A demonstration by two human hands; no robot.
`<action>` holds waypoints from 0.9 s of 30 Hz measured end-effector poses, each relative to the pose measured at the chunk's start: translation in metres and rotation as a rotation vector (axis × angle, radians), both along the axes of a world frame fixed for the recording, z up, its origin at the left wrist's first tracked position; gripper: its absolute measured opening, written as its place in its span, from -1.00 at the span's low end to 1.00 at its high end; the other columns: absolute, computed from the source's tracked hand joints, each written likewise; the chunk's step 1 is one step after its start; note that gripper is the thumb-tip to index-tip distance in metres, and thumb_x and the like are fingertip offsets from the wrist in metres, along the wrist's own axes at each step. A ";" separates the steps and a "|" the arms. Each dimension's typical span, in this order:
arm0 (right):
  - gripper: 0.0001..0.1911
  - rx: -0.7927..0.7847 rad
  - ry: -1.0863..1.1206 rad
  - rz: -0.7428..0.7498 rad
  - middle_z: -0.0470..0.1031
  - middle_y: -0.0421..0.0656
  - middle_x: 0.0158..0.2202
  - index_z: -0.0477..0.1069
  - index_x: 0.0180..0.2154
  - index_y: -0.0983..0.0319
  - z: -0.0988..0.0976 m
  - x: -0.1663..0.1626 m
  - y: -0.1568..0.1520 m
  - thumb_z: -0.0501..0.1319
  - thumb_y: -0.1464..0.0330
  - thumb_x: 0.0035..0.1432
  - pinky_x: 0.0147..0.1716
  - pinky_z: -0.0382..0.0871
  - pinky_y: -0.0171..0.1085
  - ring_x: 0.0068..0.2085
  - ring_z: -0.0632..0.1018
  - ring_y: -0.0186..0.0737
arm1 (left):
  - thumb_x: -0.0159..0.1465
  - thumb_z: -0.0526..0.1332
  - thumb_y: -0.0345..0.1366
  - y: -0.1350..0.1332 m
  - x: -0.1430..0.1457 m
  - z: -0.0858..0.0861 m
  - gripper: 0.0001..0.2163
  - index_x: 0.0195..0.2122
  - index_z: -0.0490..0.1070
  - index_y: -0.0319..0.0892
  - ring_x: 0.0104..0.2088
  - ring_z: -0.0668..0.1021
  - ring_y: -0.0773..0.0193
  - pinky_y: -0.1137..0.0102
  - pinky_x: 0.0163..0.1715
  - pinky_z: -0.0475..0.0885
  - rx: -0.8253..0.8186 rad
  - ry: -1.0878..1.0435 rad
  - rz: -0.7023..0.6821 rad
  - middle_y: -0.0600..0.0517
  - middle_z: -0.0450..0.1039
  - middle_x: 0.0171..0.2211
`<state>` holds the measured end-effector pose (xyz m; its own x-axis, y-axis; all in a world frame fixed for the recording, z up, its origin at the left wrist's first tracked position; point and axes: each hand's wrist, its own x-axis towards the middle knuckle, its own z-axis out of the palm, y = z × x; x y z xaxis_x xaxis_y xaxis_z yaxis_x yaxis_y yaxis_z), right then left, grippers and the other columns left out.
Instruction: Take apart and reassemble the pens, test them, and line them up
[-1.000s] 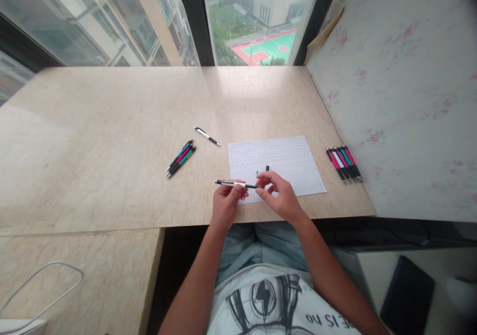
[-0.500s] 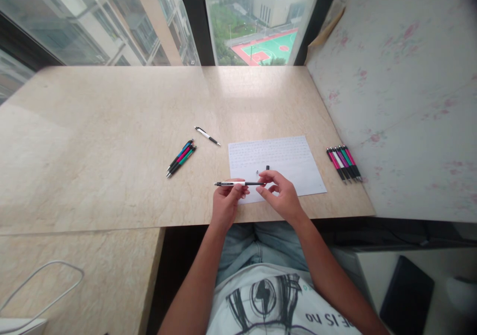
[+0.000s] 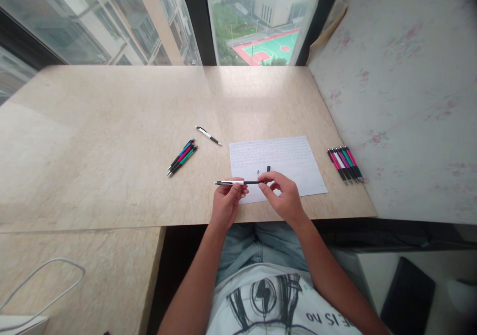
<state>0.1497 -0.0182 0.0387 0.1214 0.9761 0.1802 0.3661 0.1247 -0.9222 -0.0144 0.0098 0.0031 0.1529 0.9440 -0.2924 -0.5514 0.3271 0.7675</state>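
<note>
A black and white pen (image 3: pixel 231 182) lies level between both hands, just above the desk's near edge. My left hand (image 3: pixel 225 203) grips its white middle. My right hand (image 3: pixel 283 198) pinches its right end with thumb and forefinger. Right behind my hands lies a sheet of paper (image 3: pixel 278 162) with handwriting, and on it sit two small loose pen parts, a black one (image 3: pixel 268 168) and a tiny one (image 3: pixel 258 172).
Three coloured pens (image 3: pixel 182 157) lie bunched to the left, with a single white pen (image 3: pixel 208 135) behind them. Several more pens (image 3: pixel 345 164) lie in a row by the right wall. A white cable (image 3: pixel 44 285) loops on the lower shelf at bottom left.
My right hand has slid inward along the pen, from its far right tip to closer against the left hand. The pen has stayed level.
</note>
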 end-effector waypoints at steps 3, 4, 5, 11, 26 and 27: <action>-0.80 -0.033 -0.034 -0.010 0.61 -0.13 -0.32 0.51 -0.25 0.18 0.002 0.000 0.001 0.20 0.21 0.28 -0.40 0.43 -0.28 -0.33 0.57 -0.21 | 0.08 0.48 -0.22 0.000 0.000 -0.001 -0.77 -0.29 0.59 -0.23 -0.45 0.57 0.35 0.49 -0.45 0.40 0.003 -0.004 -0.001 0.00 0.56 -0.48; -0.77 -0.037 -0.062 -0.005 0.60 -0.15 -0.39 0.51 -0.32 0.18 0.003 0.000 0.002 0.18 0.20 0.29 -0.40 0.42 -0.27 -0.38 0.56 -0.22 | 0.08 0.47 -0.22 0.000 -0.001 -0.002 -0.76 -0.29 0.59 -0.23 -0.45 0.57 0.35 0.49 -0.45 0.41 0.004 -0.004 -0.004 -0.01 0.56 -0.48; -0.73 -0.033 -0.090 0.000 0.59 -0.16 -0.44 0.51 -0.38 0.18 0.004 0.000 0.002 0.17 0.20 0.31 -0.40 0.41 -0.26 -0.42 0.54 -0.23 | 0.08 0.47 -0.22 0.000 -0.001 -0.002 -0.76 -0.28 0.59 -0.23 -0.45 0.57 0.34 0.48 -0.45 0.41 0.004 -0.004 -0.007 -0.01 0.57 -0.47; -0.85 0.090 -0.155 0.038 0.62 -0.13 -0.30 0.55 -0.27 0.16 0.010 0.002 0.004 0.21 0.29 0.28 -0.40 0.43 -0.25 -0.32 0.57 -0.20 | 0.07 0.48 -0.22 0.001 -0.003 -0.004 -0.75 -0.28 0.59 -0.22 -0.43 0.58 0.36 0.50 -0.45 0.41 -0.029 -0.053 -0.004 -0.01 0.57 -0.45; -0.82 0.137 -0.204 0.061 0.62 -0.13 -0.27 0.54 -0.13 0.16 0.016 -0.003 0.006 0.22 0.28 0.30 -0.38 0.45 -0.27 -0.28 0.58 -0.20 | 0.08 0.48 -0.24 0.000 -0.005 -0.005 -0.77 -0.27 0.59 -0.23 -0.44 0.57 0.40 0.57 -0.45 0.41 -0.046 -0.134 -0.004 0.00 0.57 -0.46; -0.81 0.102 -0.212 0.061 0.61 -0.14 -0.31 0.54 -0.14 0.18 0.016 -0.003 0.007 0.22 0.26 0.29 -0.41 0.42 -0.28 -0.33 0.56 -0.22 | 0.08 0.48 -0.25 0.000 -0.005 -0.005 -0.77 -0.27 0.60 -0.23 -0.44 0.57 0.40 0.56 -0.45 0.41 -0.036 -0.129 -0.008 -0.01 0.57 -0.46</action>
